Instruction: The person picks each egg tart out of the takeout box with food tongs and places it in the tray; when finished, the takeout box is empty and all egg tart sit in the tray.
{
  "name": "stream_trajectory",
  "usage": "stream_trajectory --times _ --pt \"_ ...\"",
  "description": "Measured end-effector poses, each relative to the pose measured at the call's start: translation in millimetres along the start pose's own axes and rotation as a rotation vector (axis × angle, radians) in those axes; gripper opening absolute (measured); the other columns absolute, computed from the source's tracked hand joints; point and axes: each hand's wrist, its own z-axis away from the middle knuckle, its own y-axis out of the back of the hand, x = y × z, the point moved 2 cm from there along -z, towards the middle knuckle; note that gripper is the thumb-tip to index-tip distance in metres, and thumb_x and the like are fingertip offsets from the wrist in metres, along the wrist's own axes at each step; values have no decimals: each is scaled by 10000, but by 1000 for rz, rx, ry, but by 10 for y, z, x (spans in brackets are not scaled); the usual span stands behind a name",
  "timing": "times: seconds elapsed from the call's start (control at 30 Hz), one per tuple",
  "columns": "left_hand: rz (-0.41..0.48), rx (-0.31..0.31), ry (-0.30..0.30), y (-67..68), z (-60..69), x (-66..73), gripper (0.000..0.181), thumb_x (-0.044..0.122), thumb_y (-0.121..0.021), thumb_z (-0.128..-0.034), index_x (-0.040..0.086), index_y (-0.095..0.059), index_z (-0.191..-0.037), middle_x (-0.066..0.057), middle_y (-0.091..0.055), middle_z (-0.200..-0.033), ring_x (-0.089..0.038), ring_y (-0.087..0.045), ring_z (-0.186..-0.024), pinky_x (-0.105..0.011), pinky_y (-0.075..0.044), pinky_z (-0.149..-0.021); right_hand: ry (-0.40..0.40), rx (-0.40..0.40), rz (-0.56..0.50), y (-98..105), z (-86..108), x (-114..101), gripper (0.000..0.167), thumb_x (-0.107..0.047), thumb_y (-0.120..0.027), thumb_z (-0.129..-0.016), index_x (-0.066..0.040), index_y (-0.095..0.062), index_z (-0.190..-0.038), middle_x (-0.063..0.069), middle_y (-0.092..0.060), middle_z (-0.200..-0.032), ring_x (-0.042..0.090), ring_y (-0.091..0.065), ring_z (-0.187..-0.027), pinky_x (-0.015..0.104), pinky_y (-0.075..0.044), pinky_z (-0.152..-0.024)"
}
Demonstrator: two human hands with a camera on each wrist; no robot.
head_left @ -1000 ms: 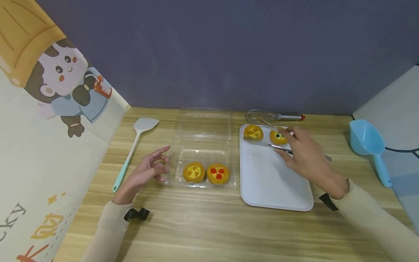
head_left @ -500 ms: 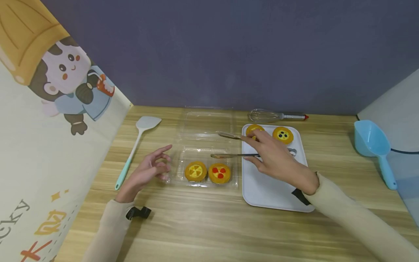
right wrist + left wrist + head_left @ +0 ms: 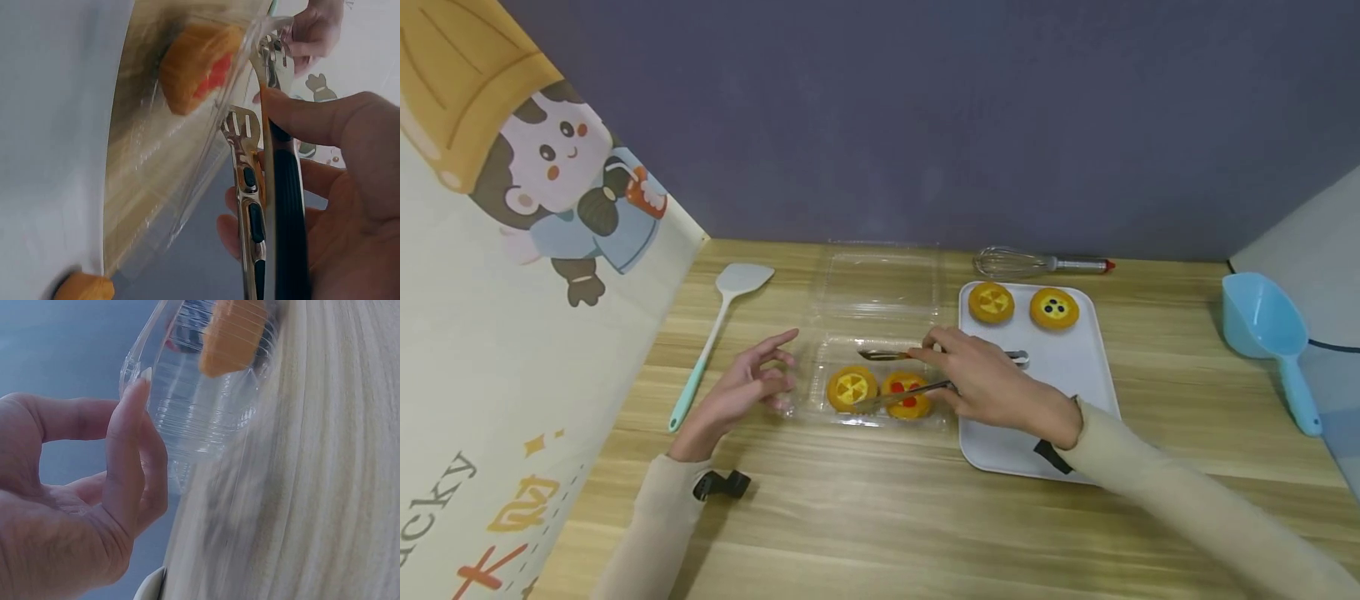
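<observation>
In the head view, my right hand (image 3: 985, 375) grips metal serving tongs (image 3: 910, 392) over the clear plastic container (image 3: 868, 354). The tongs stand spread with nothing between their tips; one arm passes over a red-dotted egg tart (image 3: 907, 395), seen side-on in the right wrist view. Beside it in the container lies an egg tart with yellow wedges (image 3: 852, 389). My left hand (image 3: 748, 379) is at the container's left rim, thumb and fingers pinching the edge (image 3: 134, 369) in the left wrist view. The container's lid (image 3: 880, 283) lies folded back.
A white tray (image 3: 1037, 450) bears a wedge-topped egg tart (image 3: 991, 302) and one with dark dots (image 3: 1054, 309). Behind it lies a whisk (image 3: 1037, 264). A spatula (image 3: 707, 350) lies at the left, a blue scoop (image 3: 1262, 321) at the far right.
My right hand has carried the spread tongs left from over the white tray's tarts to over the container. The left hand stays at the container's rim.
</observation>
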Motion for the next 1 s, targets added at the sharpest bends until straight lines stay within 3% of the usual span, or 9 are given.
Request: stream_trajectory --times 0.13,0.47,1.0 --pt "-4 2 -1 5 -9 1 826 -95 -580 -927 78 -239 -1659 -191 -458 -1296 -117 -625 -817 -226 -624 -597 16 -7 -5 -56 -67 -44 548 -312 -835 -892 -160 -674 -1393 22 -611 -1175 119 -512 -862 224 -459 -614" --pt "-14 -3 -13 9 -15 -15 829 -94 -563 -913 71 -238 -1658 -211 -463 -1312 -122 -642 -790 -236 -630 -600 16 -2 8 -169 -235 -130 504 -278 -816 -914 -107 -681 -1368 62 -633 -1245 195 -604 -1023 338 -600 -770" --pt "-24 0 -18 7 -6 -14 829 -79 -572 -913 77 -243 -1658 -233 -470 -1313 -129 -648 -783 -258 -644 -617 -17 20 44 -264 -340 -110 497 -280 -817 -912 -98 -690 -1356 76 -639 -1249 224 -611 -1055 375 -614 -797"
